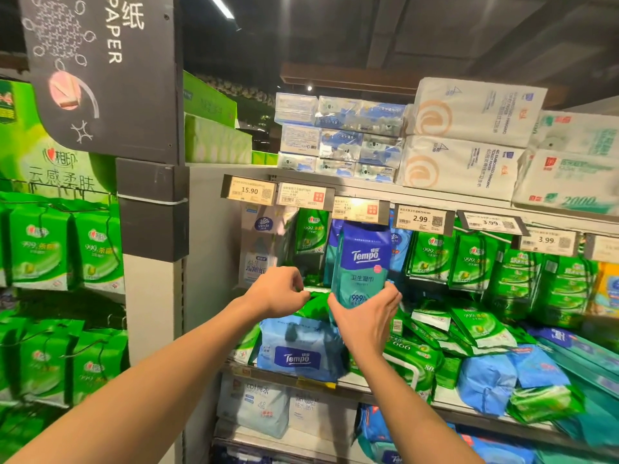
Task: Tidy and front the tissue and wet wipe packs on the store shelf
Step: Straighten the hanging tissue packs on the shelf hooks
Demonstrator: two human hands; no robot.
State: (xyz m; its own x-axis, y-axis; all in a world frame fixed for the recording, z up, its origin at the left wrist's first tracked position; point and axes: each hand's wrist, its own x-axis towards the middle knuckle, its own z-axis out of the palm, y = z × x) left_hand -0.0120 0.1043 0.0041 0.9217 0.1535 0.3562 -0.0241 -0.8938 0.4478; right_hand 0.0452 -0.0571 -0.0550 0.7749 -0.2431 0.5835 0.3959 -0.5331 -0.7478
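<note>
Up at 12 o'clock above everything, the top shelf [368, 192] carries big white toilet paper bundles [469, 139] with blue tissue boxes [338, 142] stacked to their 9 o'clock. Below the price tags [249, 190], the wet wipe shelf [368, 385] is a jumble of green packs [475, 326] lying every which way at 3 o'clock from my hands, and a light blue Tempo pack [298, 346] sits at 6 o'clock right at the front edge. Dead center, I've got the tall blue-and-teal Tempo wipes pack [363, 262] standing upright, my right hand [363, 321] wrapped around its bottom with the fingers curled on it. My left hand [279, 291], just at 9 o'clock of that, is pinching the edge of a green pack [316, 303] lying beside it.
</note>
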